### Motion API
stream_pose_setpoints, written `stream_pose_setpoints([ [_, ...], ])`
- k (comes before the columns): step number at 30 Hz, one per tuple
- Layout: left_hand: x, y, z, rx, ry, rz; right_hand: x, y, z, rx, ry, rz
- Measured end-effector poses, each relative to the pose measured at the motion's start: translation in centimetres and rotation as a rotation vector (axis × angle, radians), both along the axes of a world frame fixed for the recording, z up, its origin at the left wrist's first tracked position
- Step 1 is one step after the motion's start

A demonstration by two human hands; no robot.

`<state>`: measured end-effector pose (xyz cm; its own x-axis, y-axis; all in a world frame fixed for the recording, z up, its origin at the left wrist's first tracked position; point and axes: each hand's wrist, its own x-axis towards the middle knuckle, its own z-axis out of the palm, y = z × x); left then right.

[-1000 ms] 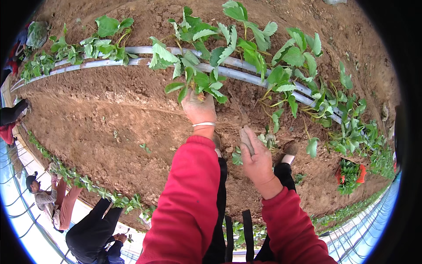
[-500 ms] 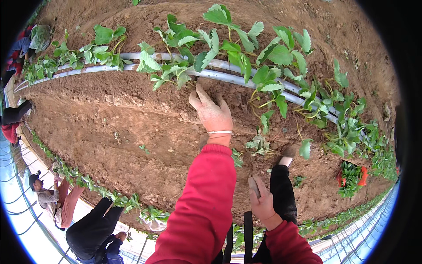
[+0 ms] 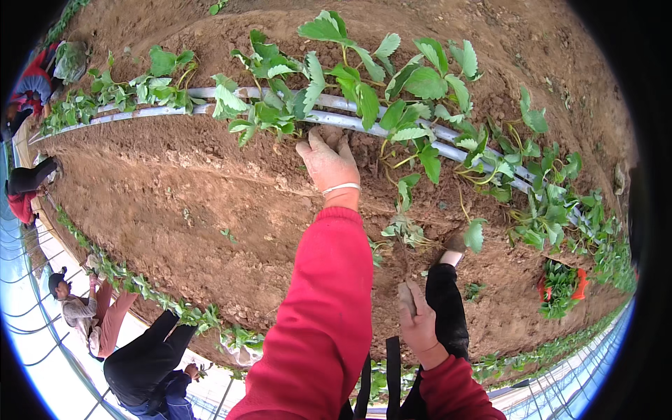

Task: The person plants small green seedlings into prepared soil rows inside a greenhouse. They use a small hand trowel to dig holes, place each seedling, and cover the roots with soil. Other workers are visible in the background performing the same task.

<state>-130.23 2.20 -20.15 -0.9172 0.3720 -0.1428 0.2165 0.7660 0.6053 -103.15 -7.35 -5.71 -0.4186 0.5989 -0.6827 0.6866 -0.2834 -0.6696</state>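
My left hand (image 3: 330, 166), dusty with soil and wearing a pale band at the wrist, presses into loose earth at the foot of a strawberry plant (image 3: 269, 115). Its fingers are apart, the tips partly hidden in soil. Close above run two pale irrigation pipes (image 3: 343, 120). Lower right, my right hand (image 3: 420, 325) is closed, thumb against the fingers; what it holds, if anything, is hidden. Just above that hand lies a limp strawberry seedling (image 3: 404, 229) with brown roots trailing toward it.
More strawberry plants (image 3: 427, 84) line the pipes. My shoe (image 3: 455, 243) rests on the soil by the seedling. An orange container (image 3: 581, 283) of seedlings stands at right. Several people work at left, one in black trousers (image 3: 143, 360) bending over another plant row.
The view has shifted slightly. My left hand stays at the plant's foot, its fingers pushed a little closer into the soil; my right hand keeps its closed pose.
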Motion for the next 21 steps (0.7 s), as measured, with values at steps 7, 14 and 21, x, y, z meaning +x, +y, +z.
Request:
stream_pose_setpoints([
  [7, 2.2, -1.9, 2.7, 0.052, 0.003, 0.003, 0.8, -0.6, -0.4, 0.058, -0.024, 0.079],
  [14, 3.8, -9.5, 6.8, 0.561, -0.861, 0.31, 0.5, -0.8, -0.2, -0.01, -0.032, 0.069],
  [21, 0.0, -23.0, 4.5, 0.29, -0.784, 0.704, -1.1, 0.0, 0.8, -0.098, -0.028, 0.06],
])
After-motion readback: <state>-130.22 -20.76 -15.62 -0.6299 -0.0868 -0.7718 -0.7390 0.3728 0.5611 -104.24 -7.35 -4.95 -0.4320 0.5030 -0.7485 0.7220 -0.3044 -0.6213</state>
